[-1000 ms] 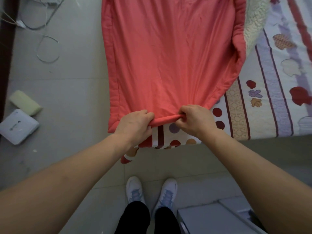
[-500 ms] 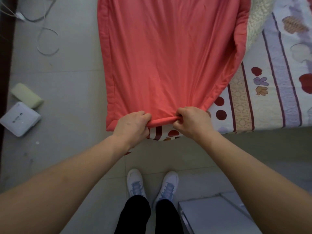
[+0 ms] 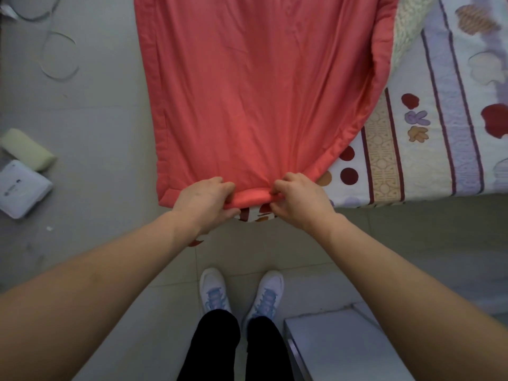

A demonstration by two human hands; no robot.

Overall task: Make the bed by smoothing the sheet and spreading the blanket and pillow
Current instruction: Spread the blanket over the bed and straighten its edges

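Tiled floor (image 3: 90,111), bed (image 3: 428,160) at right: blanket (image 3: 247,92) hem gripped.
Left hand (image 3: 203,200) and right hand (image 3: 299,200) clamp the rolled edge between them; fabric stretches away beyond the fingers (image 3: 224,185).

Coral-red blanket (image 3: 255,92), striped, dotted sheet (image 3: 428,149), white shoes (image 3: 242,292)

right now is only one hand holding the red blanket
No, both the left hand and the right hand have their fingers closed on the near rolled edge of the red blanket.
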